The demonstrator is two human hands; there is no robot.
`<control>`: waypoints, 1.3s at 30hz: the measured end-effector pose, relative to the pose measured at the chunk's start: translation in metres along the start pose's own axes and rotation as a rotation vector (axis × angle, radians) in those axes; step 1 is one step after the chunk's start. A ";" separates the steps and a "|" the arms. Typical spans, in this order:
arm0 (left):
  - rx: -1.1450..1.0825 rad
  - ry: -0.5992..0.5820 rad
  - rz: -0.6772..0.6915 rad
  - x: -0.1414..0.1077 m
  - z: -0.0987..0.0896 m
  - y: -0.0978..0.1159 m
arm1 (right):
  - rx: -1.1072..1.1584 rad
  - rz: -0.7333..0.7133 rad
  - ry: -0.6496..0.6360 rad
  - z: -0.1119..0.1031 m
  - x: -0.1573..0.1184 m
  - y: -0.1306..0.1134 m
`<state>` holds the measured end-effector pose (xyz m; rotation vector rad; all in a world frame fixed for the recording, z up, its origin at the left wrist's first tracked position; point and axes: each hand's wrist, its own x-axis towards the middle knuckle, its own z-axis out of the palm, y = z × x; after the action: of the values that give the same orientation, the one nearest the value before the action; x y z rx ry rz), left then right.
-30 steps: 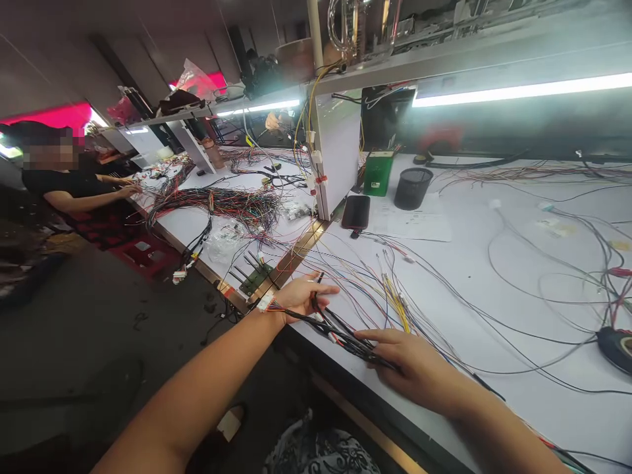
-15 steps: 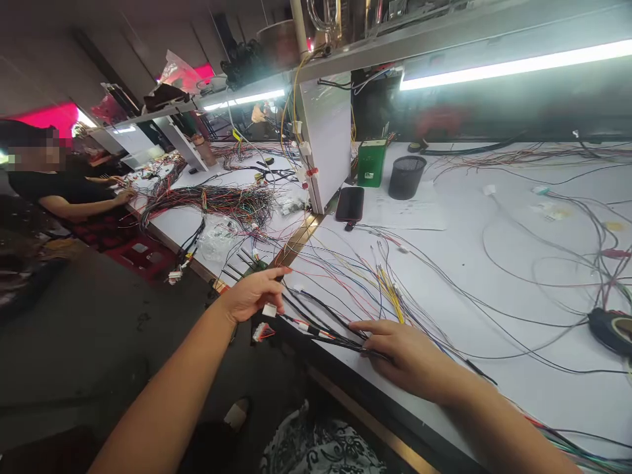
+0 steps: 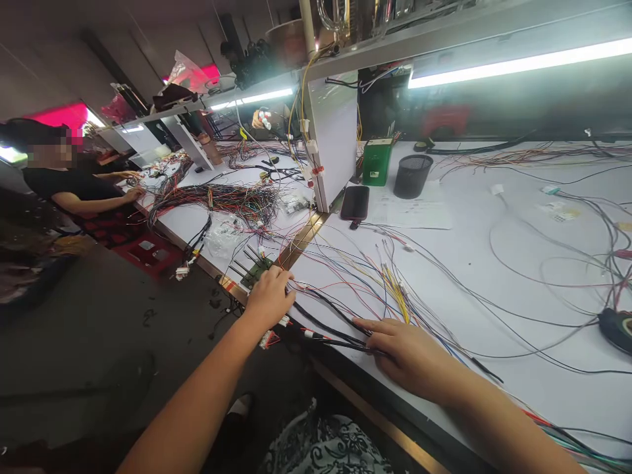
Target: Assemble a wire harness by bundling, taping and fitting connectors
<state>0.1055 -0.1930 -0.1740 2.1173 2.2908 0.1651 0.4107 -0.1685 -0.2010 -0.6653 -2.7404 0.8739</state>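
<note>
My right hand (image 3: pixel 402 352) is closed on a bundle of black sleeved cables (image 3: pixel 340 340) near the table's front edge, its index finger stretched along them. To the left, my left hand (image 3: pixel 270 296) curls, back upward, over the far end of one black cable; its fingertips are partly hidden. White connectors (image 3: pixel 268 339) with red wires hang over the edge just below that hand. A green block with dark rods (image 3: pixel 254 271) stands beside the left hand. Behind both hands lie loose thin wires, including a yellow group (image 3: pixel 396 289).
A phone (image 3: pixel 354 203), a green box (image 3: pixel 377 161) and a black mesh cup (image 3: pixel 413 176) stand by the white divider (image 3: pixel 333 138). A roll of black tape (image 3: pixel 615 332) lies far right. At the left, a person works beside a large wire bundle (image 3: pixel 222 201).
My left hand has turned from an open, palm-showing pose to knuckles up, closing over the black cable's end. My right hand keeps its hold. The view has shifted slightly.
</note>
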 end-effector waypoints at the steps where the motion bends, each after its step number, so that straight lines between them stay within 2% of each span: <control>1: 0.027 -0.014 -0.022 0.002 0.003 -0.003 | -0.002 0.000 -0.002 0.000 0.000 0.000; 3: 0.071 -0.044 -0.009 0.002 0.006 -0.005 | -0.009 0.003 -0.008 0.000 0.000 -0.001; 5: 0.124 -0.002 0.032 -0.001 0.006 -0.003 | -0.020 0.008 -0.009 -0.001 0.000 -0.002; 8: 0.148 0.050 0.197 -0.006 0.006 0.008 | -0.043 0.014 -0.004 -0.002 0.000 -0.004; 11: 0.026 -0.054 0.427 -0.005 0.007 0.024 | -0.070 0.022 -0.002 -0.002 0.000 -0.006; 13: -0.046 -0.113 0.501 0.000 0.007 0.035 | -0.076 0.026 -0.004 -0.003 0.000 -0.006; 19: -0.074 -0.236 0.505 0.018 0.006 0.065 | -0.053 0.038 -0.046 -0.006 -0.007 -0.009; 25: -0.147 -0.387 0.564 0.011 0.008 0.077 | -0.069 0.074 -0.067 -0.003 -0.031 -0.028; 28: -0.175 -0.369 0.600 0.008 0.013 0.082 | -0.108 0.067 -0.067 -0.003 -0.043 -0.028; 31: -0.148 -0.280 0.625 0.016 0.020 0.091 | -0.180 0.059 -0.062 -0.003 -0.052 -0.013; 34: -0.122 -0.204 0.632 0.031 0.026 0.099 | -0.298 0.060 0.024 0.000 -0.061 0.003; 36: -0.118 -0.219 0.635 0.041 0.027 0.100 | -0.343 0.044 0.076 0.004 -0.066 0.009; 39: -0.077 -0.303 0.667 0.051 0.021 0.096 | -0.323 0.014 0.075 0.010 -0.072 0.008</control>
<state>0.1980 -0.1333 -0.1832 2.5611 1.3403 -0.0599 0.4742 -0.2021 -0.2170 -0.7555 -2.8362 0.4001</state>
